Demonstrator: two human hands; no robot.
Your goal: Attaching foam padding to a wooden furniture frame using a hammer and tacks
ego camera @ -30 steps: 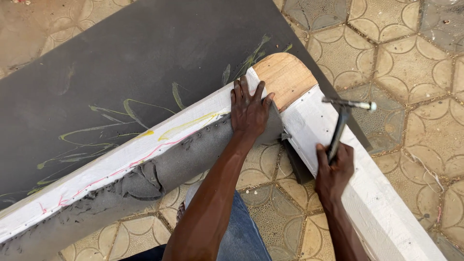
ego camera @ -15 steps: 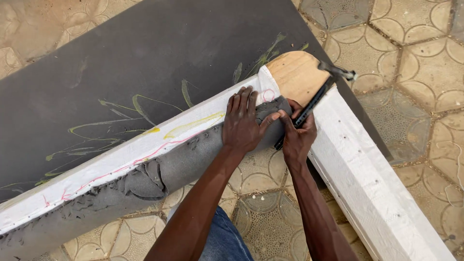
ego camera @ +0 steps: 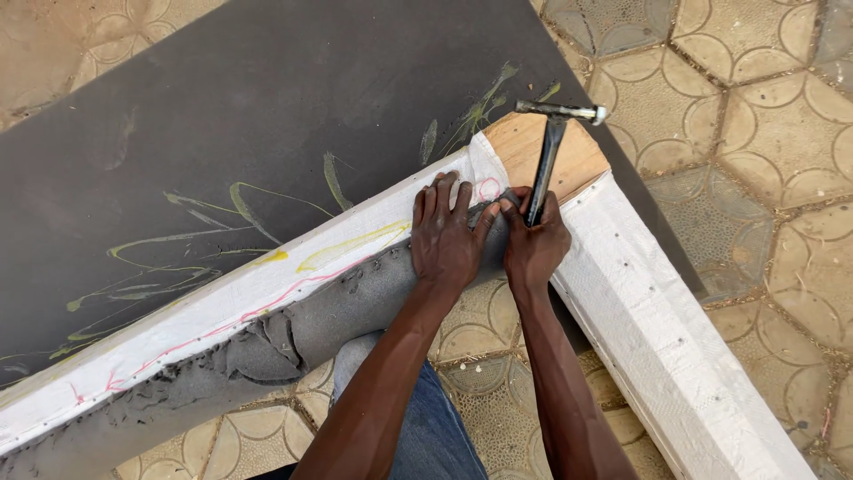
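A dark-handled hammer (ego camera: 546, 164) with a metal head is being gripped upright over the rounded wooden corner (ego camera: 542, 156) by the closed right hand (ego camera: 533, 244), while grey fabric (ego camera: 355, 302) is being pressed against the white-wrapped frame (ego camera: 267, 293) by the flat, spread-fingered left hand (ego camera: 449, 236).

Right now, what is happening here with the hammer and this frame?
A person bends over a white-covered wooden frame lying on a paved floor. The left hand presses grey fabric flat against the frame's edge near the bare wooden corner. The right hand grips a hammer by its handle, with the head above that corner. A dark grey sheet covers the frame's inside.
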